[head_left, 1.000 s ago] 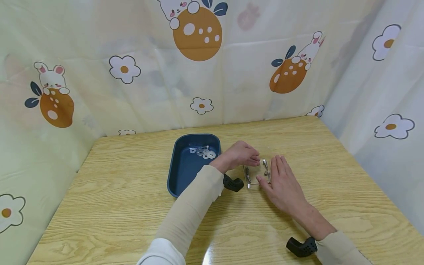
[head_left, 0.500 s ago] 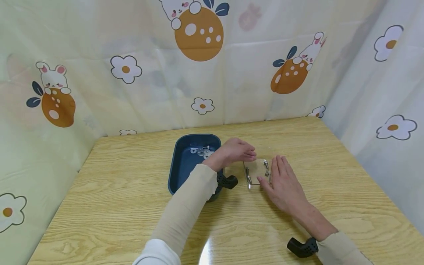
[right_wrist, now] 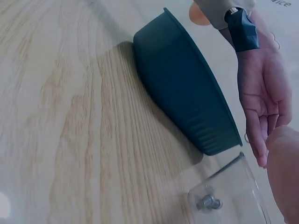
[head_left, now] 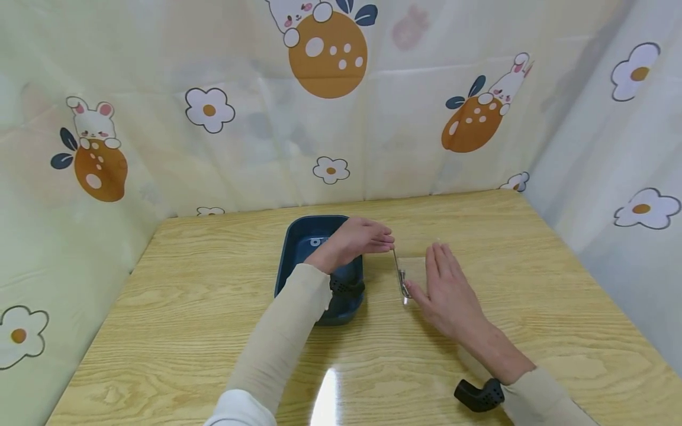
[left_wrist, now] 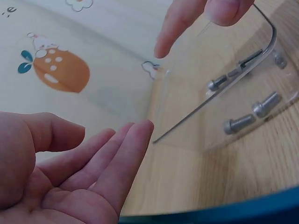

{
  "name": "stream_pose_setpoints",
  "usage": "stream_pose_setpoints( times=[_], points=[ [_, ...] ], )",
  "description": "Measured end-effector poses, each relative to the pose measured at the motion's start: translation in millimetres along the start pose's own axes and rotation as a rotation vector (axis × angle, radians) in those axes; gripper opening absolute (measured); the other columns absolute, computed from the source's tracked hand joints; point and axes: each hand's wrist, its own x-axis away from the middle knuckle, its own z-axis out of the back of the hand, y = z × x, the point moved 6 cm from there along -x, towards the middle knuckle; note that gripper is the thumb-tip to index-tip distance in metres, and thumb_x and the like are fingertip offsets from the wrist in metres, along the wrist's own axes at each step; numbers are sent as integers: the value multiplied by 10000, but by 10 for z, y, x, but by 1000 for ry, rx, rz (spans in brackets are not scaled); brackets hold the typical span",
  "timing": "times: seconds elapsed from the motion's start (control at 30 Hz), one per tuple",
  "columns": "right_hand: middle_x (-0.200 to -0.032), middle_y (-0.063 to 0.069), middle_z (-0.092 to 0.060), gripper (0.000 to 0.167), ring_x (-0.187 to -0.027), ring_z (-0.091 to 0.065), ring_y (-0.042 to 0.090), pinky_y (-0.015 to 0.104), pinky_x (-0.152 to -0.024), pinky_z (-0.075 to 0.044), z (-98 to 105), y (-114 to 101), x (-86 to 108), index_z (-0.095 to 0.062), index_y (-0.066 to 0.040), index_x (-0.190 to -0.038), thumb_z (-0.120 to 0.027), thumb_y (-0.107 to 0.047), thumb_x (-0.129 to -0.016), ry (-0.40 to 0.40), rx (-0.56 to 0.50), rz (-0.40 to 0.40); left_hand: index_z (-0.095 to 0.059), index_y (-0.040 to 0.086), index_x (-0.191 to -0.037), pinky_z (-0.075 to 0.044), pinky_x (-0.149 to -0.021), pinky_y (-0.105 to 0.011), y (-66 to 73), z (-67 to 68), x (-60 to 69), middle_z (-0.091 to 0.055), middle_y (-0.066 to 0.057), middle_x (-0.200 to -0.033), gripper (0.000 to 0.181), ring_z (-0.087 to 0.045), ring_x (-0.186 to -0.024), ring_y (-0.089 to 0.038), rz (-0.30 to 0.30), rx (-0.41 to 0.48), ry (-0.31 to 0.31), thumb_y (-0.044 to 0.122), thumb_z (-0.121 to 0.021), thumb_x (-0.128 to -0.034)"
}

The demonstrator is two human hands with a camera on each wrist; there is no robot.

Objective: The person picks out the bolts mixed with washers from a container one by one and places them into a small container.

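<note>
A clear shallow plastic box point(head_left: 417, 267) lies on the table just right of a dark blue tray point(head_left: 347, 316). Several metal bolts point(left_wrist: 239, 124) rest in the clear box, seen through its wall in the left wrist view. My left hand point(head_left: 358, 239) hovers over the tray's right side, fingers extended; its fingertips end near the box's far left corner and nothing is in the palm point(left_wrist: 77, 186). My right hand point(head_left: 450, 296) lies flat with fingers straight over the box's right side, hiding much of it. Whether it touches the box, I cannot tell.
Washers point(head_left: 315, 241) lie in the far part of the blue tray, mostly hidden by my left arm. A patterned curtain point(head_left: 256, 148) hangs behind the wooden table point(head_left: 186, 319) and along its sides.
My left hand has moved left, away from the clear box and further over the blue tray. My right hand has shifted slightly left and covers more of the box. The head view has turned slightly.
</note>
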Motion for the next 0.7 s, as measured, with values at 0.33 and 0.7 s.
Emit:
stream_pose_setpoints(
  times=[0.33, 0.7],
  points=[
    [-1605, 322, -158, 844, -1516, -101, 447, 571, -1235, -162, -21, -180, -77, -174, 131, -1518, -426, -507, -1027, -25, -13, 8, -560, -29, -1351, -522, -1034, -378, -19, 277, 80, -654, -192, -1291, 386, -684, -1144, -242, -2, 22, 47, 177, -545, -1025],
    [-1632, 272, -128, 843, -1535, -76, 405, 563, -1241, -175, -107, -348, -132, -164, 92, -1537, -415, -527, -1023, -79, -9, 29, -575, -43, -1320, -515, -1054, -397, -79, 551, 173, -662, -187, -1265, 355, -645, -1204, -301, 7, 75, 120, 151, -537, -1026]
  ],
)
